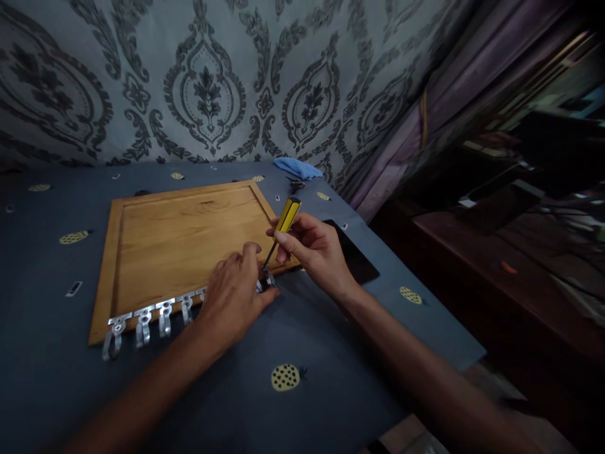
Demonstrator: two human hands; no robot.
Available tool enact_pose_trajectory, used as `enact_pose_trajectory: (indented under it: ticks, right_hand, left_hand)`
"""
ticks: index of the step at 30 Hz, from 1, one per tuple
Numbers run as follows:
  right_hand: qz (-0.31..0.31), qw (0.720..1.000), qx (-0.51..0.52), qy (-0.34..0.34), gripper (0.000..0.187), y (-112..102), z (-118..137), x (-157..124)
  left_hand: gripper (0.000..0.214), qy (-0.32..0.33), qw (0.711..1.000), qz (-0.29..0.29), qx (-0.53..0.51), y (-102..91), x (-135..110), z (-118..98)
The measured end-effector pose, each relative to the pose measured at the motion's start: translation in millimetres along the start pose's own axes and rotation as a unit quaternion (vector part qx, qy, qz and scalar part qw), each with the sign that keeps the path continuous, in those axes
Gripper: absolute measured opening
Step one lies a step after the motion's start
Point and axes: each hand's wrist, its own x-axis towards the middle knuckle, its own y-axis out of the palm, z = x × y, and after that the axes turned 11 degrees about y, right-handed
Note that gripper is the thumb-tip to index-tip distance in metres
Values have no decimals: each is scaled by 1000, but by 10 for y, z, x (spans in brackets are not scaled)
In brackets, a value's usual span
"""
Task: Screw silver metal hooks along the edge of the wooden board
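A framed wooden board [189, 236] lies flat, with a silver metal hook rail [142, 311] along its near edge and several hooks hanging past that edge. My left hand [231, 296] is closed around the rail's right part, thumb below and fingers on the board. It hides some of the hooks. Between the thumb and fingers of my right hand [314, 246] is a screwdriver [287, 215] with a yellow and black handle. Its shaft slants down to the hook [268, 280] at the right end. Whether a screw sits under the tip cannot be made out.
The table has a blue-grey cover [359, 353] with pineapple prints. A dark flat panel [357, 255] lies right of the board, partly behind my right hand. Farther back are a blue cloth [299, 168] and a small black object [295, 185]. A patterned curtain [208, 94] hangs behind.
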Motion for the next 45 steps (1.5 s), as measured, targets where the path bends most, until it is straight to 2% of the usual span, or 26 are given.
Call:
enact_pose_trajectory:
  ticks: [4,11,15,24,28,32,40,45]
  right_hand:
    - [-6,1000,20,21,42,18,-27,40]
    - [91,995,24,15,40,-10,49,181]
    - [110,994,8,20,39,-27,99,223]
    - [83,995,24,42,45,-8,78,318]
    - [80,996,44,23,45,-22,69,284]
    - [92,995,21,5,38,-62,83,233]
    - [21,1000,5,-6,41,-29,-15,214]
    - [-25,999,-8,-37,45,10,49,153]
  left_hand:
    - [56,-4,1000,10,-3,-21,-2,-13]
    - [49,2,1000,6,10,-19,6,-10]
    - [43,3,1000,4,17,-18,6,-12]
    - [49,-11,1000,16,5,-33,5,-26]
    - [47,-13,1000,14,-1,-23,5,-19]
    - [49,-7,1000,7,-6,-10,-3,-7]
    - [48,-2,1000,-2,0,-3,-9,-5]
    - [52,-9,1000,2,-4,-10,-9,-9]
